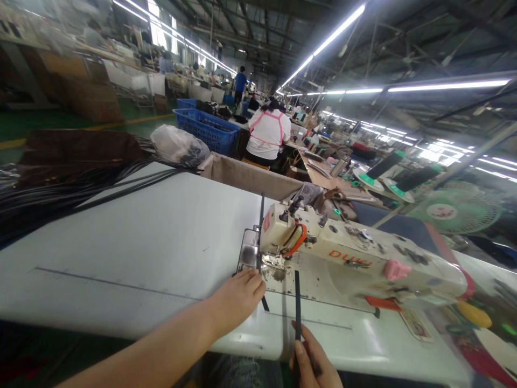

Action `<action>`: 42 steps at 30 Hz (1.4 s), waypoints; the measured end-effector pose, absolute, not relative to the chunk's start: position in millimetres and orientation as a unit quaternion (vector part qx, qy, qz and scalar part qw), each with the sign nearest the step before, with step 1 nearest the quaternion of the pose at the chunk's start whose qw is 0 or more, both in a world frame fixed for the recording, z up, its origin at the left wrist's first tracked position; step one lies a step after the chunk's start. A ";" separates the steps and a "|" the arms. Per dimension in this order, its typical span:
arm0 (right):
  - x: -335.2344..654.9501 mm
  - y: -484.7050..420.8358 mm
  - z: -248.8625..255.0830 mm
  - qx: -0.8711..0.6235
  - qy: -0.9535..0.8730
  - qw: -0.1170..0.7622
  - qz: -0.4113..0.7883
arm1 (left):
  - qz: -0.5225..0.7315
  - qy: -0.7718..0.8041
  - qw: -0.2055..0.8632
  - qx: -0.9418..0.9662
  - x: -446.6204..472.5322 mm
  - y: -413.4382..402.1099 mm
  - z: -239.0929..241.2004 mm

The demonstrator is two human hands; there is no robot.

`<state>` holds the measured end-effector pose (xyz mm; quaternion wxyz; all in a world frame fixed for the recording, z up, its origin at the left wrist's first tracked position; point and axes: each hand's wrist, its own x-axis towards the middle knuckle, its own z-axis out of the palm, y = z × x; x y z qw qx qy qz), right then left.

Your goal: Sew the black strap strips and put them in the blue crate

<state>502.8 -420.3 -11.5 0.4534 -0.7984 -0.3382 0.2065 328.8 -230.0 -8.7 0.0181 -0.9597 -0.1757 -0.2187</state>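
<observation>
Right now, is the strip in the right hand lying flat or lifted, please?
Mostly flat: the strip lies along the table toward the machine, its near end pinched by the right hand.

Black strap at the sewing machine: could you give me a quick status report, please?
Left hand flat on one black strap by the needle. Right hand pinching a second strap. Sewing machine close behind; loose strap pile far left, clear of both.

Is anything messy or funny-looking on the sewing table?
Yes. A heap of black strips sprawls over the table's far left corner, ends fanning out untidily. The sewing machine looks grimy and stained near its needle.
</observation>
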 end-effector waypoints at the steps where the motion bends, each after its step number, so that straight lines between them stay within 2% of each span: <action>1: 502.7 -420.0 -11.4 -0.798 -0.342 0.452 0.204 | -0.217 -0.177 0.018 -0.960 329.0 -230.1 -9.3; 9: 498.6 -419.8 -9.7 -0.800 -0.346 0.445 0.207 | -0.234 -0.177 0.041 -0.955 328.8 -230.4 -9.2; 16: 507.3 -419.9 -5.9 -0.775 -0.387 0.409 0.287 | -0.234 -0.198 0.028 -0.951 324.4 -228.8 -13.2; 21: 489.9 -419.0 -8.9 -0.786 -0.354 0.447 0.238 | -0.314 -0.234 -0.052 -0.919 325.3 -220.3 -24.6; 26: 483.5 -417.1 -10.1 -0.786 -0.366 0.437 0.240 | -0.309 -0.294 -0.139 -0.894 328.6 -212.4 -18.4; 34: 483.2 -413.3 -13.3 -0.771 -0.400 0.437 0.235 | -0.246 -0.328 -0.171 -0.896 328.4 -210.5 -8.2; 42: 477.5 -410.1 -16.7 -0.760 -0.415 0.443 0.233 | -0.264 -0.327 -0.194 -0.886 328.7 -207.7 -13.6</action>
